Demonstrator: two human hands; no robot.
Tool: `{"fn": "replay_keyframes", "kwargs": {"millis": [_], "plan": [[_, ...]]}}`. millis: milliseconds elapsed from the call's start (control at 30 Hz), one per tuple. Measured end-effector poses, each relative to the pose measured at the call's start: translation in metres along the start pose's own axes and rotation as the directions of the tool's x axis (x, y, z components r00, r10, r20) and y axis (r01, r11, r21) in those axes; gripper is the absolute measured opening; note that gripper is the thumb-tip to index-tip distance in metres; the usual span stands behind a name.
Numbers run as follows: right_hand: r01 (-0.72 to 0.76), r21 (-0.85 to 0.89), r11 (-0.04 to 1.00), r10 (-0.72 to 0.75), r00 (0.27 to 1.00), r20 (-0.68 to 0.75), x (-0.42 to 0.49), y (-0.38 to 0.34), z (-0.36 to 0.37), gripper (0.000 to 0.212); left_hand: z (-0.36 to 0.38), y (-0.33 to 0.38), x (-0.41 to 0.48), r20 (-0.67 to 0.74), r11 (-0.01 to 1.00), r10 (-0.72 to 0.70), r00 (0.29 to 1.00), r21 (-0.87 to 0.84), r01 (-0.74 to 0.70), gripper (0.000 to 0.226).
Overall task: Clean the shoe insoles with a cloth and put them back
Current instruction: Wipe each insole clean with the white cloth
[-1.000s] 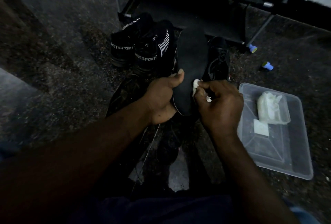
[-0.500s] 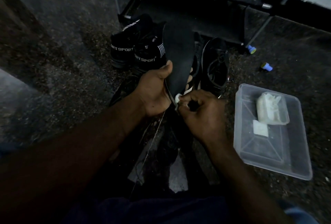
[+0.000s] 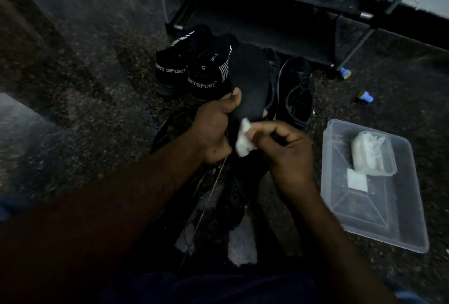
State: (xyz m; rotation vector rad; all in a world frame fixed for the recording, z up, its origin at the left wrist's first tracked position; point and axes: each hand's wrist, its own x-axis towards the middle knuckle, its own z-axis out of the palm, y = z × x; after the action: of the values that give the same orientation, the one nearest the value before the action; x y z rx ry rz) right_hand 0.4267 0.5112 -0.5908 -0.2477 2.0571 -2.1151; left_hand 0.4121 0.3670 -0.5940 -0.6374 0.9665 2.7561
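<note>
A black insole (image 3: 250, 80) stands upright in my left hand (image 3: 215, 131), which grips its lower half with the thumb across the front. My right hand (image 3: 284, 155) pinches a small white cloth (image 3: 243, 142) and presses it against the insole's lower end. Behind the insole stand two black shoes marked SPORT (image 3: 192, 70). A black low shoe (image 3: 296, 92) lies open to the right of the insole. More dark shoes (image 3: 233, 196) lie on the floor under my hands, hard to make out.
A clear plastic tray (image 3: 388, 226) sits on the floor at the right, holding a small tub of white wipes (image 3: 371, 155) and a folded white square (image 3: 356, 179). A black shoe rack (image 3: 267, 12) stands behind. Two blue caps (image 3: 345, 72) lie near its leg.
The cloth moved down the insole toward its lower end, then more of it came into view between my hands. The insole swung left and back toward the middle.
</note>
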Motion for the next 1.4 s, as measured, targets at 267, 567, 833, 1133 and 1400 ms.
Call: {"fn": "replay_keyframes", "kwargs": {"millis": [267,567,833,1133,1400], "plan": [[-0.064,0.161,0.985,0.102,0.965,-0.24,0.029,0.001,-0.05,0.01,-0.003,-0.006,-0.004,0.052,0.993,0.004,0.999,0.114,-0.01,0.036],[0.134,-0.135,0.982,-0.145,0.987,-0.075,0.026,0.012,-0.04,0.032,-0.003,-0.011,-0.005,0.111,0.947,0.02,0.994,0.315,-0.055,0.051],[0.159,-0.462,0.872,-0.232,0.967,-0.105,0.018,0.013,-0.036,0.005,-0.012,-0.008,-0.002,0.178,0.969,-0.034,0.983,0.248,-0.012,0.077],[0.242,-0.676,0.697,-0.365,0.93,-0.043,0.021,0.015,-0.04,0.03,-0.008,-0.01,-0.005,0.174,0.968,-0.069,0.982,0.249,0.023,0.085],[0.329,-0.696,0.638,-0.426,0.904,0.037,0.009,0.016,-0.021,0.017,-0.008,-0.01,-0.001,0.166,0.974,-0.048,0.985,0.224,0.01,0.08]]}}
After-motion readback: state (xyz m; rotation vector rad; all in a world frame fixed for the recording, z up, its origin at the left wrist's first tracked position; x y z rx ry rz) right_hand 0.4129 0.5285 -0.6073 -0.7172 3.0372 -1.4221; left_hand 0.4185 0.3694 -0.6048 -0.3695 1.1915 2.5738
